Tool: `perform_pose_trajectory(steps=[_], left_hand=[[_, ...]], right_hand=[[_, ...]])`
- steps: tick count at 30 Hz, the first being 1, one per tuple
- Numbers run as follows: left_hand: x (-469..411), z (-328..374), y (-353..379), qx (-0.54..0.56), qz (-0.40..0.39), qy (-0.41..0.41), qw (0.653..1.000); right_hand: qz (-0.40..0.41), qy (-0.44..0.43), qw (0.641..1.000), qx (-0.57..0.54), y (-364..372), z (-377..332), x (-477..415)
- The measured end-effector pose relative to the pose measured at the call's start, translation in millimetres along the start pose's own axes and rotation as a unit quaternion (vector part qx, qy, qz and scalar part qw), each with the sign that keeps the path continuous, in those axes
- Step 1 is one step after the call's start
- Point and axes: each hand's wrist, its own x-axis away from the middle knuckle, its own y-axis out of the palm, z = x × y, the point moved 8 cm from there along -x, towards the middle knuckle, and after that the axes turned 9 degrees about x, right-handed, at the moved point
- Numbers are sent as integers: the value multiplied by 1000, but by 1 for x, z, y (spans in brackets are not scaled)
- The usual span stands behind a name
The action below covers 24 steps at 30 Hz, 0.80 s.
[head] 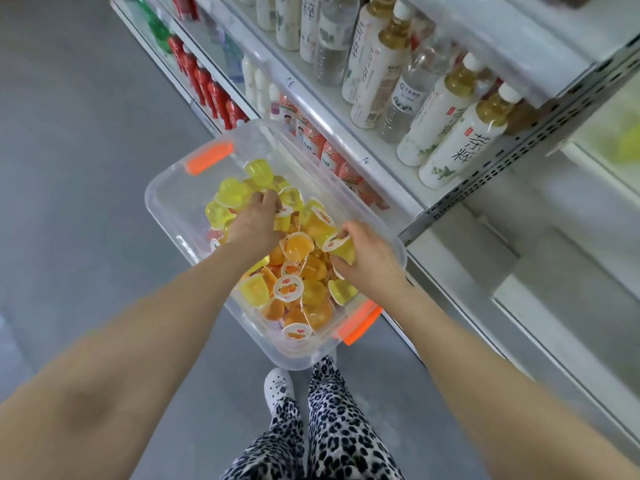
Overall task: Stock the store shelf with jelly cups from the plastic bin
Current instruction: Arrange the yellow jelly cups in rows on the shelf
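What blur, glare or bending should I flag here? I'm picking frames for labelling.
Head view: light is even and soft, with faint shadows; the wide lens bows the shelf edges; the jelly cups in the bin are fairly sharp; the forearms near the lens and the upper right corner are soft; the bottles are slightly soft.

Shop aisle: shelves [349, 109] of bottled drinks [446, 112]

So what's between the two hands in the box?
In the head view, an orange jelly cup and other loose cups lie between the left hand and the right hand, inside the plastic bin.
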Motion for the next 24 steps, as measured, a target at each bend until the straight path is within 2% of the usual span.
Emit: perform_pose_trajectory(steps=[3,6,14,17,24], left_hand=[[20,13,-17,97,40,33,994],[44,37,-30,193,45,80,977],[109,134,-37,356,-69,156,919],[120,178,-30,368,-96,187,906],[128,290,-3,288,-116,267,912]], right_hand=[[31,26,996,-74,-13,1,20],[64,59,990,-108,-30,3,50],[190,112,967,-130,-110,26,131],[251,120,951,-132,-153,45,160],[363,147,915,-97,-275,111,213]])
